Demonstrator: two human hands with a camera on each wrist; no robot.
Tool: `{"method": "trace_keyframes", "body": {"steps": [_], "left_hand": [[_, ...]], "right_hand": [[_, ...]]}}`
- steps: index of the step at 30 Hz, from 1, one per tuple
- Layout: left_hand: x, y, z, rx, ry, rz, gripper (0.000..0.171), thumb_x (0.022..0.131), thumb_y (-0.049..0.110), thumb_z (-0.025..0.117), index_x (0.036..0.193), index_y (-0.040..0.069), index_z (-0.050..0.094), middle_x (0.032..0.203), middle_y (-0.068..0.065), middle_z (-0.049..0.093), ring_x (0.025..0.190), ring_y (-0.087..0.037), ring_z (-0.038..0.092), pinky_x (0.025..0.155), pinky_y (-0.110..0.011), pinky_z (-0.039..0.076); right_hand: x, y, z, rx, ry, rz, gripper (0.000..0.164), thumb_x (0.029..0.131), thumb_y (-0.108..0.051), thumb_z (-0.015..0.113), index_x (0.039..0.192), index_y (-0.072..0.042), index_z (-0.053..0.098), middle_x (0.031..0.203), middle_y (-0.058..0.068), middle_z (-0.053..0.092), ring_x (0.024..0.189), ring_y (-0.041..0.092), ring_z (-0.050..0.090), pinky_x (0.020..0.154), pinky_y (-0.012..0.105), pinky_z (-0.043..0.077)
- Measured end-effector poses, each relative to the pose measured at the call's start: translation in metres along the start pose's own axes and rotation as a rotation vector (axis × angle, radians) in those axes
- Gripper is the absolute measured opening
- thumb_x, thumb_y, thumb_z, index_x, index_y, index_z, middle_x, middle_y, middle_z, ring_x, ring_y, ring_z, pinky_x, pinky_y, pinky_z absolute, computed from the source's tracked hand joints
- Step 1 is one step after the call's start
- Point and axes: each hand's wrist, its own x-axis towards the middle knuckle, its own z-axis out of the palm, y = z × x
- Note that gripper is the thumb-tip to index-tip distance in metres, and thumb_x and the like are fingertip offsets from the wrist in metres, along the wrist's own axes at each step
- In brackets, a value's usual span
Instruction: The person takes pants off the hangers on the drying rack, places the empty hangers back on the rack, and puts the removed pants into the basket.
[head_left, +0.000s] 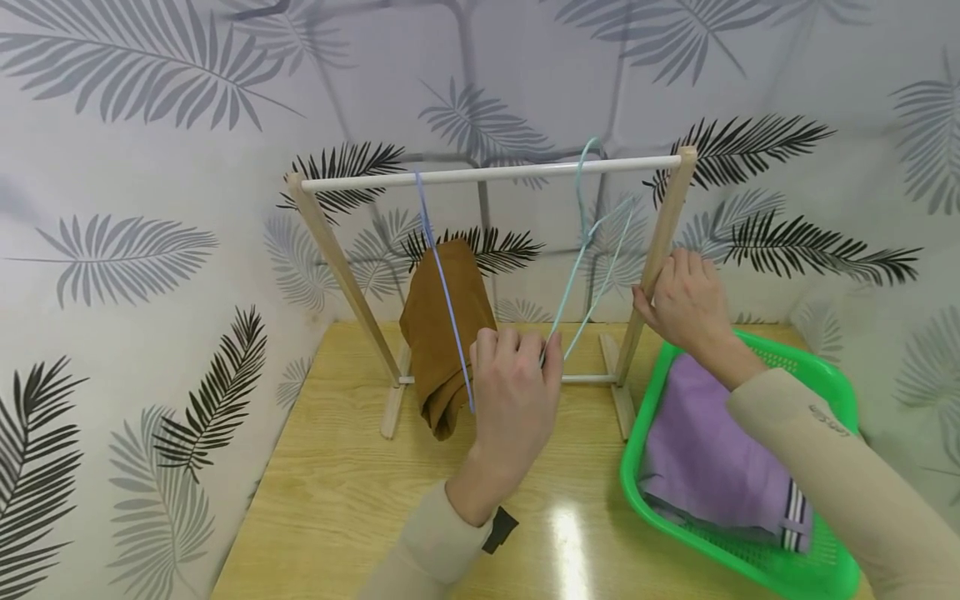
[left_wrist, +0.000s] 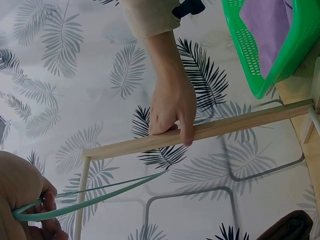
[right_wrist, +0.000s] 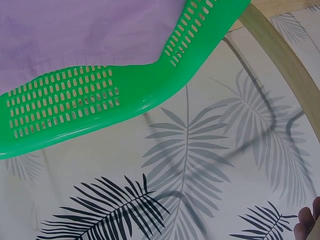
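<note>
My left hand (head_left: 517, 400) grips the lower end of a mint-green clothes hanger (head_left: 576, 271), whose hook is over the white rod (head_left: 495, 172) of a small wooden drying rack. In the left wrist view, the fingers curl round the green hanger (left_wrist: 95, 200). My right hand (head_left: 688, 302) holds the rack's right wooden post (head_left: 663, 237), thumb on the near side. Left of the green hanger, a blue hanger (head_left: 442, 283) hangs from the rod beside a folded brown garment (head_left: 446, 312).
A green plastic basket (head_left: 633, 467) stands at the right on the wooden table (head_left: 322, 500), partly under my right forearm. Inside lies a folded purple garment (head_left: 712, 450) with a striped band. Behind the rack is a wall covering (head_left: 150, 208) with leaf prints.
</note>
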Motion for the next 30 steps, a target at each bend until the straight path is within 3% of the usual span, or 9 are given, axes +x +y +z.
{"method": "trace_keyframes", "body": {"steps": [12, 30], "left_hand": [[0.025, -0.001, 0.017, 0.030, -0.051, -0.061, 0.034, 0.105, 0.027, 0.066, 0.075, 0.011, 0.065, 0.074, -0.004, 0.062, 0.076, -0.026, 0.052, 0.076, -0.036, 0.045], [0.018, -0.001, 0.047, 0.076, -0.080, -0.083, 0.034, 0.103, 0.029, 0.068, 0.073, 0.012, 0.066, 0.076, -0.002, 0.065, 0.082, -0.024, 0.058, 0.074, -0.034, 0.046]], "right_hand": [[-0.001, -0.002, -0.002, -0.014, -0.023, 0.013, 0.052, 0.097, -0.042, 0.054, 0.087, 0.010, 0.053, 0.083, 0.025, 0.053, 0.071, 0.041, 0.051, 0.062, 0.049, 0.044], [-0.002, -0.002, 0.001, -0.026, 0.016, 0.004, 0.048, 0.092, -0.036, 0.062, 0.085, 0.010, 0.054, 0.083, 0.026, 0.055, 0.072, 0.043, 0.053, 0.061, 0.050, 0.046]]}}
